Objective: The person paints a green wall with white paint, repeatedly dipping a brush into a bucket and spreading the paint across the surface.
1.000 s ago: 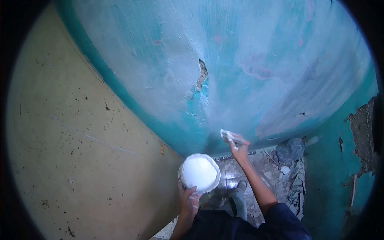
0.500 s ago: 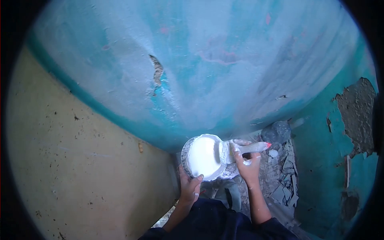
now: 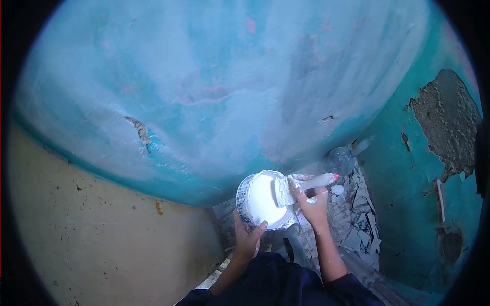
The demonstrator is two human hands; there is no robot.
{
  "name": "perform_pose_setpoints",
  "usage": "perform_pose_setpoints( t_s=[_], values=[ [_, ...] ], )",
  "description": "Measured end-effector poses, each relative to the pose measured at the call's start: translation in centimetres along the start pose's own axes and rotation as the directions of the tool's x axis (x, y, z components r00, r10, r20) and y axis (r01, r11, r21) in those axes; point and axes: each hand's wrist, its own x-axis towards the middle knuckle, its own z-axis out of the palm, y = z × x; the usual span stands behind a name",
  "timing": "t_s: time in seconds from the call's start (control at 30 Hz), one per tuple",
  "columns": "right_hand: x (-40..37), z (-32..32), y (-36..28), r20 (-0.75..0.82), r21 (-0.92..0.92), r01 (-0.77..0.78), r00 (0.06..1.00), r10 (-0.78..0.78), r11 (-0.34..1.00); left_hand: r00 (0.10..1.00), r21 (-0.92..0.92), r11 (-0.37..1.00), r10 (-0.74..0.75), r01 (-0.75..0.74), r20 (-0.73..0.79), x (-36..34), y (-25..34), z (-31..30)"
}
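Note:
My left hand (image 3: 247,236) is closed on the near left side of a round tub (image 3: 243,196), its thumb over the rim. White paint (image 3: 262,201) fills the tub, tilted toward me. In my right hand (image 3: 312,204) is a paintbrush (image 3: 320,181), gripped where the handle meets the head. Thick white paint coats the brush, and its handle has a red tip pointing right. The bristle end rests at the tub's right rim, over the paint. Spots of white mark both hands.
Ahead rises a blue wall (image 3: 219,117) with whitish streaks and a chipped patch (image 3: 139,130). A beige surface (image 3: 102,229) lies left. The teal wall (image 3: 408,219) at right has bare plaster (image 3: 449,122). Broken flakes (image 3: 360,227) and a grey rounded container (image 3: 340,160) are on the floor.
The view has swung to the right, so the wall marks sit further left. The brush has moved slightly left over the tub's rim. Both hands keep their holds.

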Motion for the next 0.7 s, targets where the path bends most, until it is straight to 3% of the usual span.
perform_pose_setpoints(
  t_s=[0.07,0.13,0.17,0.23,0.3,0.37,0.4,0.43,0.5,0.63,0.7],
  values=[
    [1.0,-1.7,0.0,-0.027,0.073,-0.068,0.997,0.071,0.995,1.0,-0.004,1.0,-0.016,0.016,0.002,0.6,-0.5,1.9],
    [1.4,-3.4,0.8,0.024,-0.03,0.045,0.999,-0.044,0.999,0.999,0.095,0.995,-0.027,0.024,0.031,1.2,-1.3,3.8],
    [1.5,-4.3,1.2,0.01,-0.033,0.043,0.999,-0.042,0.999,0.998,0.098,0.995,-0.034,0.029,0.044,1.4,-1.6,5.0],
    [1.9,-6.1,1.8,0.07,-0.222,0.086,0.995,-0.072,0.971,0.998,0.114,0.993,-0.033,0.027,0.055,1.9,-2.2,7.3],
    [2.7,-8.0,2.2,0.029,-0.238,0.063,0.998,-0.058,0.969,0.995,0.08,0.996,-0.052,0.046,0.079,2.4,-3.5,8.6],
    [3.6,-10.0,2.9,-0.105,-0.03,-0.038,0.994,0.035,0.999,0.993,0.042,0.997,-0.066,0.062,0.101,2.6,-4.5,10.1],
    [3.9,-11.2,2.8,-0.127,0.17,-0.104,0.984,0.126,0.98,0.991,0.054,0.995,-0.089,0.084,0.104,2.8,-4.9,10.8],
    [4.3,-12.2,3.4,-0.139,0.167,-0.1,0.983,0.124,0.981,0.988,0.067,0.992,-0.11,0.103,0.107,3.1,-5.2,11.5],
    [4.6,-14.0,5.0,-0.209,0.44,-0.253,0.904,0.372,0.861,0.983,0.049,0.99,-0.137,0.131,0.125,3.4,-5.8,12.6],
    [4.4,-15.9,7.4,-0.214,0.696,-0.257,0.817,0.536,0.67,0.963,-0.028,0.972,-0.228,0.234,0.147,4.2,-7.0,14.2],
    [4.2,-16.2,8.4,-0.241,0.734,-0.21,0.808,0.537,0.646,0.956,-0.028,0.97,-0.233,0.241,0.18,4.8,-7.8,14.4]
  ],
)
